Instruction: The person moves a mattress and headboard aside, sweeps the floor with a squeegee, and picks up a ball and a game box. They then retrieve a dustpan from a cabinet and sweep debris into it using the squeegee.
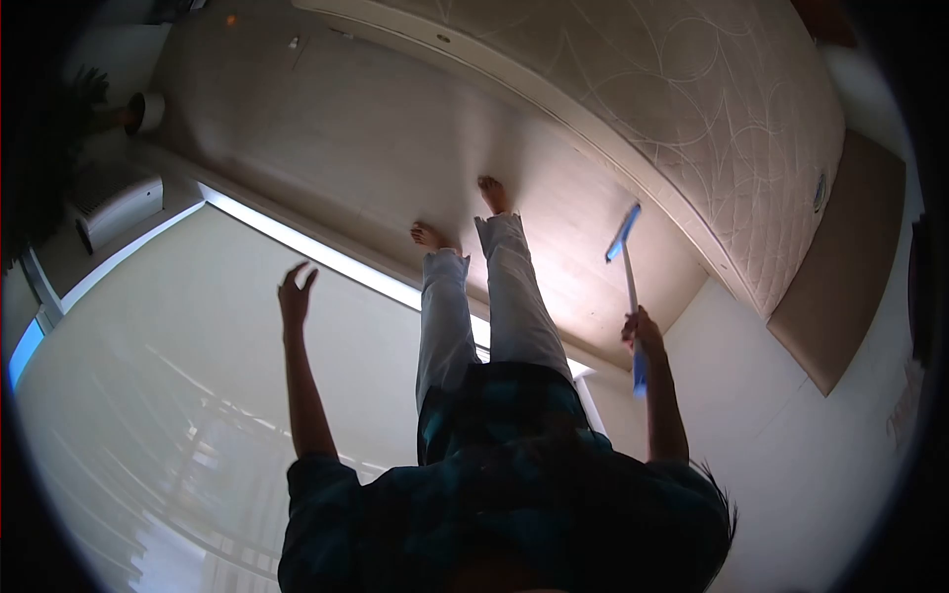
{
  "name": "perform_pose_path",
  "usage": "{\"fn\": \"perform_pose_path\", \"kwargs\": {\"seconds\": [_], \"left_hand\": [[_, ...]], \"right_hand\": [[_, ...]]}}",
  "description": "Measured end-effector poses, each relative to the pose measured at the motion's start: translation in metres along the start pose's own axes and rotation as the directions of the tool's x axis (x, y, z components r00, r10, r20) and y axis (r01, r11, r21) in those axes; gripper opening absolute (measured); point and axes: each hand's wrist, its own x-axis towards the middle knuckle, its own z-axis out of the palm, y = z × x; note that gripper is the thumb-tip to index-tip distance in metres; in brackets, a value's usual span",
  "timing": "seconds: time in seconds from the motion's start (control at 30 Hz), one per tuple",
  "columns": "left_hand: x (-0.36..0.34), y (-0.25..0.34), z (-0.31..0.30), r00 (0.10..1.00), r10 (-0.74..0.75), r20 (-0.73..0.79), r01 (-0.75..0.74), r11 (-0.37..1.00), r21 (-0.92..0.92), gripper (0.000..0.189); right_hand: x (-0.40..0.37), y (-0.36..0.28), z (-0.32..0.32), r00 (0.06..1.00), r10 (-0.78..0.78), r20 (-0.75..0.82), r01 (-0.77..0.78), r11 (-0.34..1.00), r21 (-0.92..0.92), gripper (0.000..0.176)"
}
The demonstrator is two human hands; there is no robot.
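In the head view, the right hand point(643, 331) has its grip closed around the pale handle of a blue-headed squeegee point(630, 277); the handle's blue end sticks out behind the fist. The squeegee's head shows near the bed point(682, 128), against the floor point(376, 128) (whether it touches down, I cannot tell). The left hand point(295, 296) holds nothing, its grip open, thumb and fingers apart, seen against a large pale panel point(237, 336).
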Motion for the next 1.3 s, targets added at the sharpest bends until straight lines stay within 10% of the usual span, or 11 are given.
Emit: {"fn": "perform_pose_path", "kwargs": {"seconds": [0.13,0.17,0.23,0.5,0.57,0.67,0.73,0.87,0.97,1.13,1.3], "left_hand": [[-0.104,0.018,0.066,0.959,-0.248,0.136,0.267,0.953,-0.142,0.027],[-0.127,0.024,0.078,0.930,-0.313,0.194,0.357,0.896,-0.263,0.027],[-0.162,0.062,0.086,0.887,-0.396,0.236,0.457,0.825,-0.334,0.027],[-0.233,0.160,0.140,0.767,-0.604,0.218,0.568,0.480,-0.669,0.027],[-0.240,0.178,0.156,0.748,-0.635,0.192,0.550,0.432,-0.715,0.026],[-0.262,0.199,0.186,0.657,-0.730,0.186,0.560,0.308,-0.769,0.028],[-0.281,0.210,0.208,0.571,-0.776,0.268,0.623,0.197,-0.757,0.030],[-0.330,0.247,0.298,0.461,-0.841,0.282,0.481,-0.030,-0.876,0.034],[-0.346,0.291,0.339,0.414,-0.853,0.319,0.445,-0.116,-0.888,0.032],[-0.351,0.372,0.379,0.328,-0.827,0.456,0.388,-0.322,-0.863,0.033],[-0.323,0.405,0.369,0.234,-0.802,0.549,0.289,-0.482,-0.827,0.036]], "right_hand": [[0.169,-0.046,-0.014,0.916,0.163,0.365,-0.299,0.886,0.354,0.011],[0.194,-0.040,0.007,0.883,-0.037,0.469,0.138,0.974,-0.182,0.012],[0.203,-0.005,0.100,0.828,-0.139,0.543,0.028,0.978,0.208,0.015],[0.029,0.000,0.540,0.884,-0.039,0.467,0.020,0.999,0.047,0.012],[0.045,-0.025,0.592,0.746,0.078,0.662,0.044,0.985,-0.165,0.008],[0.068,-0.075,0.542,0.361,0.225,0.905,0.218,0.923,-0.316,0.027],[0.004,-0.090,0.449,0.529,0.298,0.795,0.386,0.750,-0.538,0.030],[0.017,-0.155,0.350,0.540,0.674,0.505,-0.126,0.657,-0.743,0.012],[0.030,-0.161,0.320,0.773,0.312,0.553,0.626,-0.229,-0.746,0.021],[-0.006,-0.138,0.283,0.796,0.600,-0.077,0.248,-0.439,-0.864,0.035],[0.114,0.001,0.226,0.697,0.678,-0.236,0.590,-0.728,-0.349,0.041]]}}
